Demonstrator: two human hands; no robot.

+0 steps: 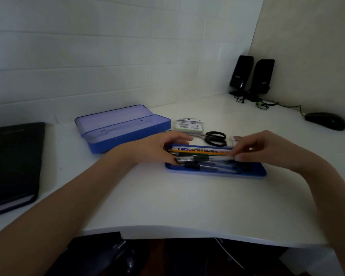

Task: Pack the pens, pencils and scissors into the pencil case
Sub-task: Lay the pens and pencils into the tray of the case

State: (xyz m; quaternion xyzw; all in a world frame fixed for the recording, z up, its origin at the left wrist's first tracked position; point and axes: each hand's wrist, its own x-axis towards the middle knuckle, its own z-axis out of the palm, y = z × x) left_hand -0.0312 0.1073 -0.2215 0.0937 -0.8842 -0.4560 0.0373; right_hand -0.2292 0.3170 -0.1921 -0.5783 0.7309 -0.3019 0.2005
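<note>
A blue pencil case (126, 128) lies open and empty at the back left of the white desk. In front of it to the right, a shallow blue tray (255, 173) holds several pens (211, 166) and pencils (201, 151). My left hand (157, 150) grips the left ends of the bundle. My right hand (265, 148) pinches the right ends. Black-handled scissors (215, 138) lie on the desk just behind the tray, partly hidden by my left fingers.
A small packaged item (188, 124) lies behind the scissors. A black folder (12, 162) sits at the left edge. Two black speakers (251, 76) with cables and a black mouse (325, 121) stand in the back right corner. The desk's front edge (187, 230) curves near me.
</note>
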